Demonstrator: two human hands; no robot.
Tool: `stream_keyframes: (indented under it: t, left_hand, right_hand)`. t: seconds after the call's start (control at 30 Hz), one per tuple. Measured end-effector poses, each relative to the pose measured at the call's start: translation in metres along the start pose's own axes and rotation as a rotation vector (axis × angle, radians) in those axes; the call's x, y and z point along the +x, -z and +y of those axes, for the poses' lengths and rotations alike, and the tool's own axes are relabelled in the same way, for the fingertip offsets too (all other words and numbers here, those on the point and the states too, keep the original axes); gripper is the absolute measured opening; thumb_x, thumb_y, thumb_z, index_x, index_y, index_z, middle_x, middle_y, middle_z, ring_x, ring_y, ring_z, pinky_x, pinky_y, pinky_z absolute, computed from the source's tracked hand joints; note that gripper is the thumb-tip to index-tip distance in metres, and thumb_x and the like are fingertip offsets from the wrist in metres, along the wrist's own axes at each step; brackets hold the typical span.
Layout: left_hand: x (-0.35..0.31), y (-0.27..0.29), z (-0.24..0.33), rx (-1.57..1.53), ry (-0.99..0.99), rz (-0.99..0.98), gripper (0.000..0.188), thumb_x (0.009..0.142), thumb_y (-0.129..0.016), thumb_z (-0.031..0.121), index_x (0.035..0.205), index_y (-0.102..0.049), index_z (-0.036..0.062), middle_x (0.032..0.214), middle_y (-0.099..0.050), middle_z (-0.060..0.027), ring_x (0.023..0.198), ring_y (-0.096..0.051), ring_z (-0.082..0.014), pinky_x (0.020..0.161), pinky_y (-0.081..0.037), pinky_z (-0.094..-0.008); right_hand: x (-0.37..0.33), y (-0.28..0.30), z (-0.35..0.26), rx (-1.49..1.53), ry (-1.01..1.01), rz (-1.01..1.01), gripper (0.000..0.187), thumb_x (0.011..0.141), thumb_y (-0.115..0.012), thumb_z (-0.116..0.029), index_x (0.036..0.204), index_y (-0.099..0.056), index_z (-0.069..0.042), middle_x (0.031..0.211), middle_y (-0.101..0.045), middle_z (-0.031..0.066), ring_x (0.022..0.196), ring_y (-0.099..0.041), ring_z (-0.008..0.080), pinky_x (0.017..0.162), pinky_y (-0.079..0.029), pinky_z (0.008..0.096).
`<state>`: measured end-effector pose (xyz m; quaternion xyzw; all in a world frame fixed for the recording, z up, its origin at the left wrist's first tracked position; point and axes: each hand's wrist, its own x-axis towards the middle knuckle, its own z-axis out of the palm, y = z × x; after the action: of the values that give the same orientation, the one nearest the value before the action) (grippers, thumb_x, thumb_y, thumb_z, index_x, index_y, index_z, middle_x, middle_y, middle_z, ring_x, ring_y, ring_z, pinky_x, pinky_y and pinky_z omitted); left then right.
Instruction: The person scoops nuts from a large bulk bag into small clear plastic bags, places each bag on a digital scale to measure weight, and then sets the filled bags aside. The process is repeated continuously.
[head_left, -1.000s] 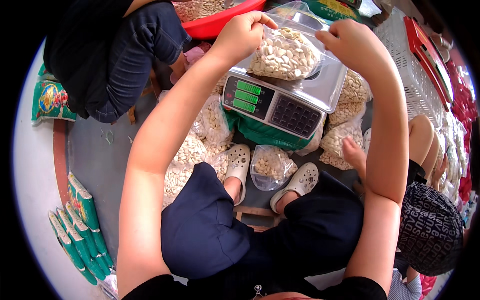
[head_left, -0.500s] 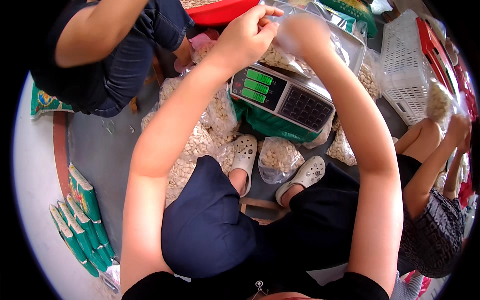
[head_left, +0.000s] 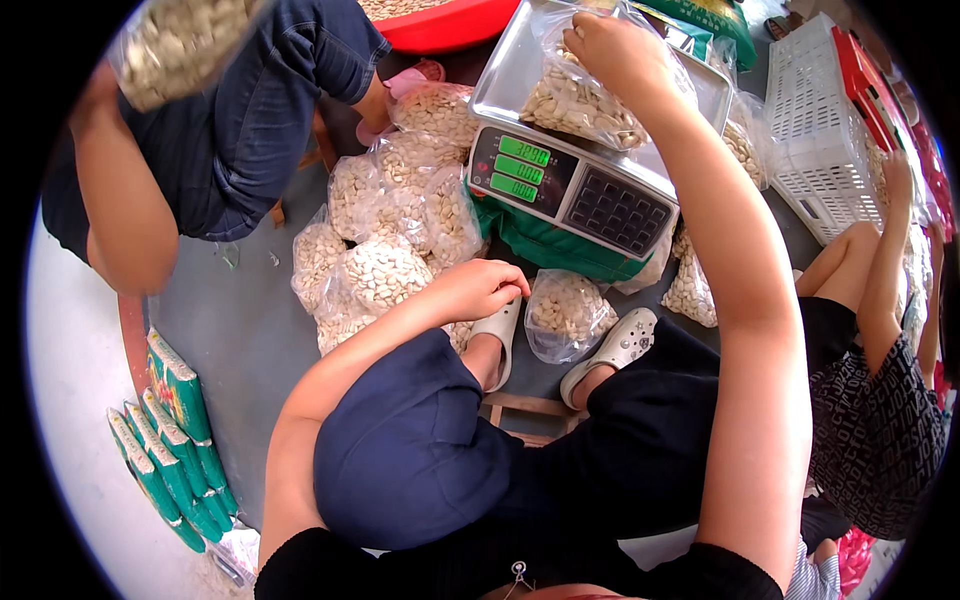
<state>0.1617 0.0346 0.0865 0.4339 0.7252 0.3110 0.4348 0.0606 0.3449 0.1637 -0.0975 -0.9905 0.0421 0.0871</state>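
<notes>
A clear plastic bag of pale flat seeds (head_left: 585,105) lies on the metal tray of a digital scale (head_left: 570,190) with a lit green display. My right hand (head_left: 625,60) is at the bag's mouth, its fingers closed on the plastic. Lower down, my left hand (head_left: 480,292) hovers by my left knee with its fingers curled together; I see nothing in them. Just right of it, a small bag of seeds (head_left: 568,315) stands on the floor between my shoes. Several filled bags (head_left: 385,275) are heaped beyond my left forearm.
A person in dark trousers (head_left: 250,110) at the far left holds up a bag of seeds (head_left: 185,45). Another person (head_left: 880,430) sits at the right beside a white plastic crate (head_left: 815,130). A red basin (head_left: 440,28) is at the back; green packets (head_left: 165,450) stand at left.
My left hand has left the scale and come down toward my knee. My right hand has shifted slightly at the bag. The display reads differently. The person at left has raised a bag.
</notes>
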Motion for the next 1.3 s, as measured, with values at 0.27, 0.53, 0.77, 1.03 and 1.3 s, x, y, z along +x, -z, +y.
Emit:
stream_keyframes:
  t: [0.27, 0.53, 0.77, 1.03, 1.3]
  left_hand:
    - [0.015, -0.007, 0.012, -0.110, 0.048, -0.089, 0.023, 0.093, -0.053, 0.021, 0.103, -0.068, 0.0079, 0.097, -0.071, -0.0093, 0.091, -0.066, -0.0254, 0.079, -0.050, -0.0359]
    - [0.017, -0.015, 0.016, -0.123, 0.101, -0.154, 0.022, 0.093, -0.055, 0.020, 0.105, -0.068, 0.0078, 0.098, -0.070, -0.0080, 0.092, -0.065, -0.0216, 0.083, -0.049, -0.0335]
    - [0.023, -0.022, 0.012, -0.136, 0.122, -0.184, 0.021, 0.093, -0.055, 0.019, 0.105, -0.068, 0.0078, 0.101, -0.070, -0.0077, 0.094, -0.065, -0.0223, 0.083, -0.049, -0.0339]
    - [0.024, -0.024, 0.009, -0.128, 0.110, -0.202, 0.022, 0.092, -0.055, 0.019, 0.105, -0.068, 0.0080, 0.101, -0.070, -0.0079, 0.093, -0.065, -0.0226, 0.083, -0.049, -0.0342]
    - [0.019, -0.015, 0.008, -0.137, 0.100, -0.146, 0.024, 0.090, -0.053, 0.021, 0.102, -0.069, 0.0073, 0.096, -0.071, -0.0095, 0.089, -0.065, -0.0238, 0.080, -0.050, -0.0350]
  right_hand:
    - [-0.004, 0.053, -0.008, 0.476, 0.114, 0.157, 0.035, 0.091, -0.051, -0.030, 0.095, -0.069, -0.001, 0.096, -0.067, 0.0236, 0.095, -0.063, 0.0407, 0.083, -0.050, 0.0481]
    - [-0.021, 0.080, -0.012, 0.471, 0.036, 0.095, 0.035, 0.092, -0.052, -0.033, 0.100, -0.070, -0.005, 0.094, -0.068, 0.0219, 0.090, -0.064, 0.0405, 0.083, -0.050, 0.0462]
    - [-0.028, 0.091, -0.011, 0.246, 0.004, 0.029, 0.031, 0.089, -0.058, -0.033, 0.095, -0.067, -0.004, 0.086, -0.067, 0.0226, 0.087, -0.065, 0.0400, 0.079, -0.051, 0.0471]
    - [-0.033, 0.100, -0.007, 0.301, -0.054, 0.087, 0.030, 0.090, -0.058, -0.032, 0.092, -0.068, -0.004, 0.084, -0.068, 0.0223, 0.083, -0.065, 0.0411, 0.077, -0.052, 0.0475]
    - [-0.061, 0.154, -0.028, 0.664, -0.069, -0.139, 0.035, 0.093, -0.055, -0.031, 0.076, -0.066, -0.003, 0.066, -0.063, 0.0171, 0.064, -0.063, 0.0321, 0.064, -0.048, 0.0433]
